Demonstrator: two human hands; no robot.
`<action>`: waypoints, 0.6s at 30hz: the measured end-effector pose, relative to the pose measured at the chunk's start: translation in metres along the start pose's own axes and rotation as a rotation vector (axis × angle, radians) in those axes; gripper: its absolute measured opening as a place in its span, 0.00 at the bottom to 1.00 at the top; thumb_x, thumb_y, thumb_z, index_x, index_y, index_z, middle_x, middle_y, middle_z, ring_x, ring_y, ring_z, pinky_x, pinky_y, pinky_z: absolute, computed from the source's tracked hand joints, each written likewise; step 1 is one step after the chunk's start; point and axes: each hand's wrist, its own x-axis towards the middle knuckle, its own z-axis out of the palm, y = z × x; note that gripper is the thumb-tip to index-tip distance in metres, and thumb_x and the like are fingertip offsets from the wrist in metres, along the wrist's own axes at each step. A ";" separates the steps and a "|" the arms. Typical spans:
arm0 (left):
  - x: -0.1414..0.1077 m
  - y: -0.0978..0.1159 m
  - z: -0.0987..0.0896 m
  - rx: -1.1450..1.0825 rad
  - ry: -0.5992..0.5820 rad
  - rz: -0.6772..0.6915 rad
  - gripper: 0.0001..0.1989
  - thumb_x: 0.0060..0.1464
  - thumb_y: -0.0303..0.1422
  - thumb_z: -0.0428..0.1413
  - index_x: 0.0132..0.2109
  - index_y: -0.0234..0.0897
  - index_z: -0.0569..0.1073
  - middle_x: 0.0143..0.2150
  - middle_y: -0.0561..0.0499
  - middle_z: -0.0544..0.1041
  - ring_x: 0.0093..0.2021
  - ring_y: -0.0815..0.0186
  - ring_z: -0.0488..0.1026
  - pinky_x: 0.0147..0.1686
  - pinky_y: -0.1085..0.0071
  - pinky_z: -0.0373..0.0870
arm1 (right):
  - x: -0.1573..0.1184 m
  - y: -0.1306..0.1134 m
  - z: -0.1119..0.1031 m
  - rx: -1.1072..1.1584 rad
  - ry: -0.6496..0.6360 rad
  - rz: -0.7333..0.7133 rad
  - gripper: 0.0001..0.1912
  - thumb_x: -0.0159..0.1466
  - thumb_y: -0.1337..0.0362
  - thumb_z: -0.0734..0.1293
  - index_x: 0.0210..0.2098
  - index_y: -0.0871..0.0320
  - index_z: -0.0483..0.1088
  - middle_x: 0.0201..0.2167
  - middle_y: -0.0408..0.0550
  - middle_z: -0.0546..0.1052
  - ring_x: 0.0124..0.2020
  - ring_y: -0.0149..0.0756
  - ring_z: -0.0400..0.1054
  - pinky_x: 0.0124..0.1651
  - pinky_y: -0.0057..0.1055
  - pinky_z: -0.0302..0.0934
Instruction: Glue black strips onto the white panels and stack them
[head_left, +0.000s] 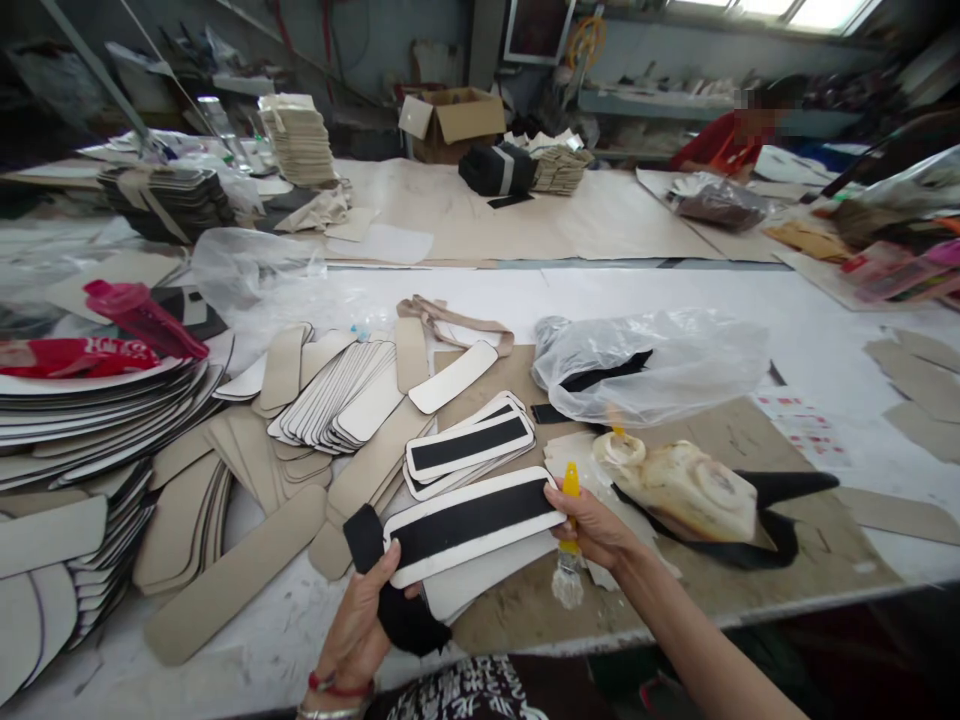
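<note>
A long white rounded panel with a black strip (472,525) along its middle is held between my hands, slightly tilted. My left hand (360,620) grips its left end, thumb on top; black fabric (409,618) hangs beside those fingers. My right hand (592,522) pinches the right end and also holds a yellow-handled brush (571,490), whose pale bristles point down. Below the held panel lies a plain white panel (487,575). Just beyond it is a small stack of white panels with black strips (471,443).
Fanned white panels (337,400) and beige pieces (240,580) cover the left side. To the right stand a glue-stained container (690,485) and a clear plastic bag (660,370) with black material inside. A person in red (720,140) sits across the far table.
</note>
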 end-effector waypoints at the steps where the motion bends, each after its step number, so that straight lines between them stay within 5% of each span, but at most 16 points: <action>1: 0.004 0.005 0.002 0.047 -0.015 0.022 0.11 0.42 0.37 0.59 0.28 0.33 0.69 0.18 0.55 0.65 0.18 0.73 0.61 0.19 0.75 0.61 | 0.007 -0.005 0.000 0.005 0.004 -0.002 0.18 0.48 0.57 0.70 0.24 0.58 0.56 0.17 0.33 0.55 0.15 0.17 0.43 0.15 0.18 0.40; 5: 0.022 0.030 0.016 0.279 -0.014 0.159 0.15 0.42 0.40 0.57 0.22 0.31 0.68 0.17 0.53 0.66 0.19 0.72 0.62 0.23 0.74 0.62 | 0.039 -0.024 0.003 -0.040 0.071 -0.041 0.20 0.47 0.56 0.71 0.24 0.57 0.55 0.15 0.32 0.55 0.13 0.18 0.44 0.14 0.17 0.39; 10: 0.059 0.047 0.027 0.473 0.215 0.222 0.19 0.36 0.45 0.59 0.27 0.29 0.70 0.18 0.51 0.70 0.19 0.70 0.64 0.21 0.73 0.61 | 0.077 -0.038 0.005 -0.262 0.280 -0.164 0.20 0.48 0.49 0.67 0.24 0.57 0.56 0.13 0.33 0.56 0.12 0.20 0.47 0.14 0.19 0.41; 15: 0.067 0.035 0.006 0.577 0.373 0.276 0.25 0.33 0.47 0.59 0.33 0.28 0.72 0.18 0.52 0.71 0.18 0.72 0.62 0.18 0.75 0.58 | 0.080 -0.040 -0.010 -0.806 0.531 -0.337 0.21 0.53 0.46 0.59 0.24 0.59 0.64 0.16 0.40 0.65 0.15 0.25 0.56 0.18 0.23 0.50; 18: 0.048 0.016 -0.014 0.613 0.350 0.233 0.23 0.34 0.46 0.59 0.31 0.28 0.71 0.16 0.54 0.68 0.16 0.72 0.60 0.17 0.75 0.57 | 0.057 -0.036 -0.014 -0.819 0.525 -0.321 0.23 0.55 0.44 0.57 0.28 0.59 0.65 0.19 0.42 0.67 0.16 0.26 0.57 0.18 0.24 0.51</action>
